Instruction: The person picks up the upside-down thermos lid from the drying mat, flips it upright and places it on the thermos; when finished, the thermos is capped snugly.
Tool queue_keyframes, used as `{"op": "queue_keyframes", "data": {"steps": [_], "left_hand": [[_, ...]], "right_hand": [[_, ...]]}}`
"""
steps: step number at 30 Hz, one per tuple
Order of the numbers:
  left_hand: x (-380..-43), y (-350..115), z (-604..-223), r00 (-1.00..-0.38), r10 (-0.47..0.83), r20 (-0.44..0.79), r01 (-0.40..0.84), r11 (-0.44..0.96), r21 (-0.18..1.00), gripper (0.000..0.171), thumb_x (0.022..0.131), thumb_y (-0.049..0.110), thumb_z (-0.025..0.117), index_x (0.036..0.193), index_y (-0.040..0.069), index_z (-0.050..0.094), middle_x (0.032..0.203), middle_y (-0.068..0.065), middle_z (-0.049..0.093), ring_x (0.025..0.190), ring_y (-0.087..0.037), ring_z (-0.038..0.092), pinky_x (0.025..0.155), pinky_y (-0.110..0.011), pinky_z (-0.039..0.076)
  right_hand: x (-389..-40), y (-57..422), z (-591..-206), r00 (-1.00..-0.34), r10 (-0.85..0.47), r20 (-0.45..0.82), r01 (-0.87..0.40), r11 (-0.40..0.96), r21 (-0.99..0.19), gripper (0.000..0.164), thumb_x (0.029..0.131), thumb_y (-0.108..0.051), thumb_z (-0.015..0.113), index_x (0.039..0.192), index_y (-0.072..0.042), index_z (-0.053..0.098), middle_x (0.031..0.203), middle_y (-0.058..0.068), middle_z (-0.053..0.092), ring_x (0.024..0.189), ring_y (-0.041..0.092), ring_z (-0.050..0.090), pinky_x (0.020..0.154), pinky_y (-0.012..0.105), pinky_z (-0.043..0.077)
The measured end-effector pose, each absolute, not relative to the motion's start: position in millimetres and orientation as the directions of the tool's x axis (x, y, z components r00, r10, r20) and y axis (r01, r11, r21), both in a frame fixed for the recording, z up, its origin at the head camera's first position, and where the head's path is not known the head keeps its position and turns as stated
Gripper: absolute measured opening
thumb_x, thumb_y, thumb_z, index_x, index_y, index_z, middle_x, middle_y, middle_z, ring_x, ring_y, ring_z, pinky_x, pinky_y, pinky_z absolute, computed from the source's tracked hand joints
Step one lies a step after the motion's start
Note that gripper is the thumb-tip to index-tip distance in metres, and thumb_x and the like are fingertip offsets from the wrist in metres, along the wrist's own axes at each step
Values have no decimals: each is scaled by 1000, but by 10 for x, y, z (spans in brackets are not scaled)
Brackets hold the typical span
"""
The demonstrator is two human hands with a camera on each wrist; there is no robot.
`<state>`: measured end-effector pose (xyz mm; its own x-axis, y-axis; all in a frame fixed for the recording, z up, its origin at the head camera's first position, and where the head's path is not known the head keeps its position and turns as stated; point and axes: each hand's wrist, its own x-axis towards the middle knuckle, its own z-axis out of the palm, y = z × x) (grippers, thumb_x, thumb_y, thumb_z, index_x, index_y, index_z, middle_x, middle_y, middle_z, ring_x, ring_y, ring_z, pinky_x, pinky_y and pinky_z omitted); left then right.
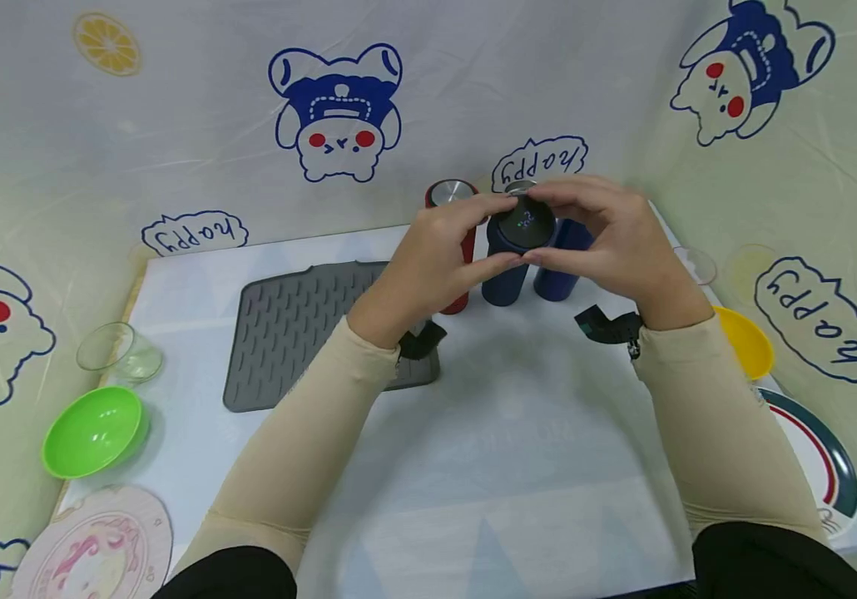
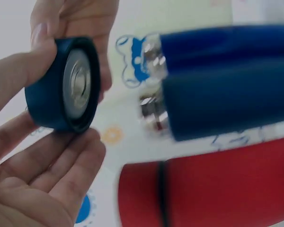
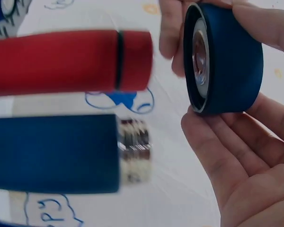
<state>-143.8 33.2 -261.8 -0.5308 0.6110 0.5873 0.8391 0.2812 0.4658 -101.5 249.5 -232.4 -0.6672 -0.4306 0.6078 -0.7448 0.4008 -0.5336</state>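
Both hands pinch a dark blue thermos lid between thumb and fingertips, the left hand from one side and the right hand from the other. Lit digits show on its black top in the head view, and its pale inner seal faces the bottles in the left wrist view. Just beyond the lid stands a dark blue thermos with its bare metal neck apart from the lid. A brighter blue thermos, also with a metal neck, stands beside it. On the left is a capped red thermos.
A grey drying mat lies left of the bottles. Along the left edge are a glass, a green bowl and a pink plate. A yellow bowl and a dark-rimmed plate sit at the right edge.
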Motion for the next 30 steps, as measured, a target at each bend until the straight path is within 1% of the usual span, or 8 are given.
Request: {"op": "queue_keyframes", "data": {"steps": [2,8,10,14,17,22,28,30], "left_hand": [[-1527,364,-2500,-549,638,540,826,318,465,57,82,37,71,130,7,56,127,-2,57,114,-6,50,95,-17,36],[-1866,490,-2282,-630,693,350,745,414,523,60,79,45,71,130,17,56,123,8,58,100,-3,53,81,-16,43],[-1971,521,-2245,-645,701,304,723,433,537,60,77,45,72,129,18,57,121,9,58,107,-1,51,90,-16,39],[-2136,578,-2220,-671,703,236,688,471,552,60,75,45,75,127,20,58,117,10,59,105,-1,51,98,-16,31],[-2204,611,-2231,-693,696,190,657,500,565,60,75,44,75,127,21,57,117,10,58,106,-1,51,98,-17,31],[-2243,636,-2260,-710,693,129,629,540,559,61,75,44,74,128,21,56,119,9,58,110,-3,49,97,-18,33],[-2192,666,-2249,-730,678,83,633,625,457,61,77,43,73,132,23,54,128,8,53,119,-5,43,98,-20,35],[-2106,660,-2253,-732,670,124,654,641,402,61,78,42,73,133,24,53,131,9,50,123,-5,39,99,-20,33]], "right_hand": [[-1076,2540,-2265,-671,-432,603,-742,408,-533,57,62,17,79,116,13,58,115,19,59,101,28,58,90,36,46],[-1238,2623,-2143,-764,-367,530,-643,503,-577,49,72,5,78,118,5,61,110,13,62,96,23,61,91,32,46],[-1296,2637,-2128,-793,-349,500,-606,535,-589,46,75,0,78,119,2,62,110,12,63,96,21,61,91,31,46],[-1441,2691,-2161,-834,-322,448,-547,589,-595,45,77,-11,79,119,-3,64,109,7,64,95,18,60,90,29,46],[-1504,2705,-2181,-849,-317,422,-523,618,-588,45,77,-15,79,118,-4,64,108,6,64,96,18,60,90,31,46],[-1673,2799,-2318,-869,-319,378,-491,656,-574,49,76,-22,80,121,-12,64,107,0,64,96,14,59,89,31,46],[-1767,2855,-2418,-887,-343,310,-461,693,-554,53,75,-34,79,124,-20,62,105,-5,64,96,10,59,84,34,49],[-1774,2859,-2433,-889,-355,289,-458,703,-545,55,76,-36,77,126,-20,61,107,-5,63,97,11,60,83,36,49]]}}
